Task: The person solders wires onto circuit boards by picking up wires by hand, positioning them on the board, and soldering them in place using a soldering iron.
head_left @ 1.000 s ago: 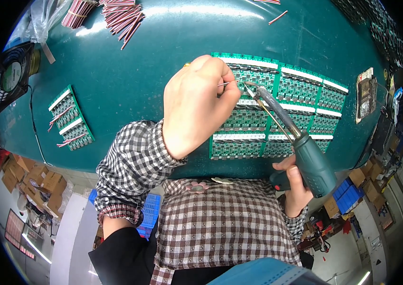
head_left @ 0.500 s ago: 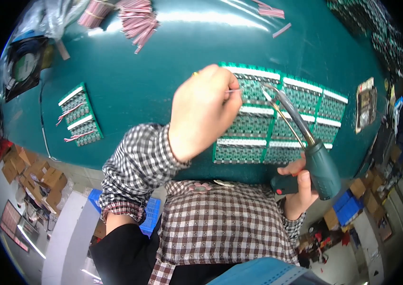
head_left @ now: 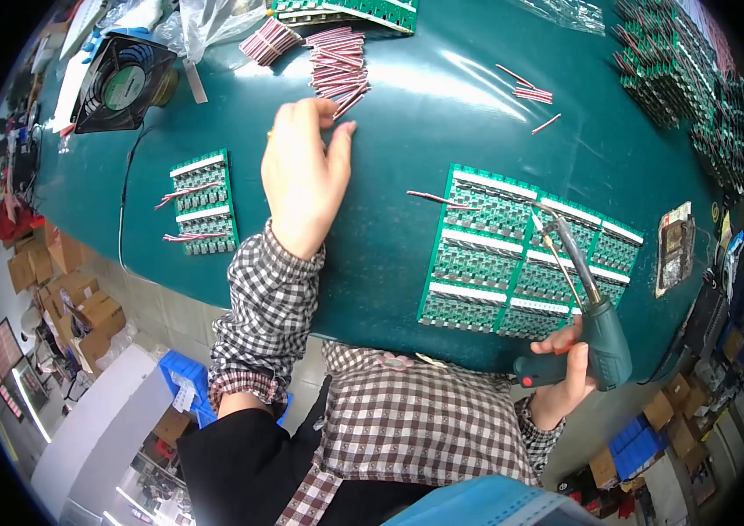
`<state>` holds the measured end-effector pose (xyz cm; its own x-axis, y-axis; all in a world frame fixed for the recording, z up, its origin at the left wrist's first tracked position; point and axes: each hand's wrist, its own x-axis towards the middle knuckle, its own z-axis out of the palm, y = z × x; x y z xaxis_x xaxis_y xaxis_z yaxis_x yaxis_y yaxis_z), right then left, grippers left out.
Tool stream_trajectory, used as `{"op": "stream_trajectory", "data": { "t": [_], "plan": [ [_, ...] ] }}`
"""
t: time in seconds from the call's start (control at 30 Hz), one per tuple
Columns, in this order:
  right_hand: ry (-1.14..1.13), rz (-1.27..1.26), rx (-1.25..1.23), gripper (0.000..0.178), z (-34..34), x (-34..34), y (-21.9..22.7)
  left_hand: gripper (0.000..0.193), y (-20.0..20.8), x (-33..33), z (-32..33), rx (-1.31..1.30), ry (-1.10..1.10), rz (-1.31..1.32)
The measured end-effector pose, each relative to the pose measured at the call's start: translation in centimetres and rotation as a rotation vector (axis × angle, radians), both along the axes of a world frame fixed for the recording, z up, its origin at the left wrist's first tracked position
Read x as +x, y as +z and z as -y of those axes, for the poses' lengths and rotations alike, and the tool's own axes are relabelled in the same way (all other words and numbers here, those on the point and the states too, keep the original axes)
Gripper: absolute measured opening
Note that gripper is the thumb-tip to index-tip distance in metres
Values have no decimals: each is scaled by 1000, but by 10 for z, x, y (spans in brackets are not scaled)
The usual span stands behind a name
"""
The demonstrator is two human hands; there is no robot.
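Note:
My left hand point(head_left: 306, 180) reaches to the near end of a pile of short red, white and black wires point(head_left: 337, 66). Its thumb and forefinger are apart, with the fingertips beside the lowest wires. In my right hand point(head_left: 565, 377) is a dark green soldering gun point(head_left: 607, 346), its bent tip and thin feed tube over the upper part of a green circuit board panel point(head_left: 468, 263). One wire piece point(head_left: 431, 195) lies at the panel's upper left board, its loose end sticking out past the left edge. A smaller board panel point(head_left: 205, 210) with two wire pieces lies to the left.
A black fan point(head_left: 122, 85) stands far left, its cable running down the table. Beside the pile is a banded wire bundle point(head_left: 268, 42). Loose wires point(head_left: 534, 94) lie farther right. Stacked wired boards point(head_left: 679, 79) fill the far right, above a small worn tray point(head_left: 674, 250).
My left hand has left the board panel and moved up and left to the wire pile. The wire it held now rests on the panel. My right hand keeps the soldering gun.

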<state>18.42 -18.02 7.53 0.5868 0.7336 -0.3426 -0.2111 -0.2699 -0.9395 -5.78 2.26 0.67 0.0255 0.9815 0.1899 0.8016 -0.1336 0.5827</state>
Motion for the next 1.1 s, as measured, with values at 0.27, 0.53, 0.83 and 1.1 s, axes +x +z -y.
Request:
{"op": "stream_trajectory", "data": {
  "t": [0.27,0.53,0.83,1.1],
  "plan": [
    [-21,10,12,41,0,1,-3,11,-5,-8,2,-118,-54,9],
    [-14,73,-10,41,-1,-1,-4,11,-6,-5,1,-130,-83,44],
    [20,45,-4,41,1,2,-3,9,2,4,1,-148,-307,8],
    [25,0,-11,44,-1,10,-1,9,35,49,17,-396,-474,423]
  ]
}}
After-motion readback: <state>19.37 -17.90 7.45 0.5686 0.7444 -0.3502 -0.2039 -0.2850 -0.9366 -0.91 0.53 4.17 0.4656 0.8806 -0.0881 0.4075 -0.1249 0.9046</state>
